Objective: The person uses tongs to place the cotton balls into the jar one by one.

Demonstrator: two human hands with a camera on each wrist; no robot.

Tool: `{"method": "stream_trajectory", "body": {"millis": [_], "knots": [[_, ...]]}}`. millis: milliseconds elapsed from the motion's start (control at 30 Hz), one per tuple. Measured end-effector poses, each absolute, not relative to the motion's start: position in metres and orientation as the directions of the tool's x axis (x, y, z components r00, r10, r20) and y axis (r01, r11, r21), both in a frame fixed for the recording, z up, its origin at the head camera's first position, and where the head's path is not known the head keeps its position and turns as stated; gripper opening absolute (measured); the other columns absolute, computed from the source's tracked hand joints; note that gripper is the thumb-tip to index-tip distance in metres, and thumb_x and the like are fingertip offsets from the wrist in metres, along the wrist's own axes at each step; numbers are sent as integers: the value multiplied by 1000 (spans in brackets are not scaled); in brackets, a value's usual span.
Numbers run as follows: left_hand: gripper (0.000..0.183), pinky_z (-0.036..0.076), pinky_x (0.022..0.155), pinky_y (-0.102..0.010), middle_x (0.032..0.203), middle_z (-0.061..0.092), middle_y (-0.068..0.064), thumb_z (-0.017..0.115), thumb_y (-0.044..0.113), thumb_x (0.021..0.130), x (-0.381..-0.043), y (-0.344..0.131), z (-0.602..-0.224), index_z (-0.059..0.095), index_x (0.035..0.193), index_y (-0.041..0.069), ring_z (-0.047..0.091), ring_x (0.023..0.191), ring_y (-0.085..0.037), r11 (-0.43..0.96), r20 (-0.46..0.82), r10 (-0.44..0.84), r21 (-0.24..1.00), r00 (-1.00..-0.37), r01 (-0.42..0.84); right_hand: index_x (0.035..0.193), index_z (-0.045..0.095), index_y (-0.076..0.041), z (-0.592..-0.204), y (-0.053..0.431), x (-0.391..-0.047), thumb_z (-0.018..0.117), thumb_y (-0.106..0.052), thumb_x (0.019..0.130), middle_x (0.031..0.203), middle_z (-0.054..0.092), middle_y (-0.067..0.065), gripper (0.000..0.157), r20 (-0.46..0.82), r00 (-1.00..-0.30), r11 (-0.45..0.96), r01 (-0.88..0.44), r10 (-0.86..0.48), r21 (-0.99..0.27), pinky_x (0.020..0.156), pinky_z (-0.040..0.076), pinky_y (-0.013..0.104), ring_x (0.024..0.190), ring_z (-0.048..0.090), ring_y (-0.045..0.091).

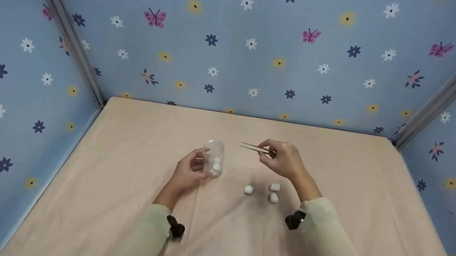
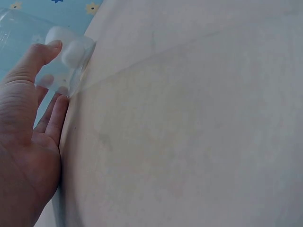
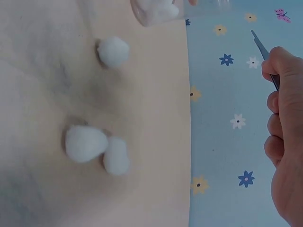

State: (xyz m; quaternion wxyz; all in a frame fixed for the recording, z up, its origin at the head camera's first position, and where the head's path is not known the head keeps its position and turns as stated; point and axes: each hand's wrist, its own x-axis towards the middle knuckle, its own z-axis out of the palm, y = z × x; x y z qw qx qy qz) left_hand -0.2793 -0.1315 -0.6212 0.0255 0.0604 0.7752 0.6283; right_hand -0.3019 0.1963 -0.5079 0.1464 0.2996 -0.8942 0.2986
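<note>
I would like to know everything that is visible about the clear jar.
The jar is a see-through cylinder, plastic or glass by its look, with no lid visible. White balls lie in its lower part; at least two show. It is roughly upright, left of the three loose balls in the head view; whether it touches the table is unclear. The left hand grips its side.

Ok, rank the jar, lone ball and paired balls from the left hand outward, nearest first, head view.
1. Jar, held in the left hand.
2. Lone ball, right of the jar.
3. Paired balls, farther right; too close to call between them.
</note>
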Motion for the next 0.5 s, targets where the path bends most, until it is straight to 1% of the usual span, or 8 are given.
{"method": "stream_trajectory", "body": {"millis": [200,500], "knots": [[79,58,124,-54,152,63,-21,86,-6,91,-279,-132,-621,57,162,14,69,143,-43,217,21,121,975,-992,47,110,85,-8,-510,211,-300,81,-12,98,80,77,9,13,453,-784,655,-611,-425,-444,65,42,26,68,51,7],[79,58,124,-54,152,63,-22,86,-7,91,-280,-132,-621,57,162,13,69,143,-43,211,21,121,976,-992,46,111,84,-7,-513,227,-298,80,-10,97,76,75,9,15,451,-788,668,-604,-419,-435,64,40,26,65,48,5]]}}
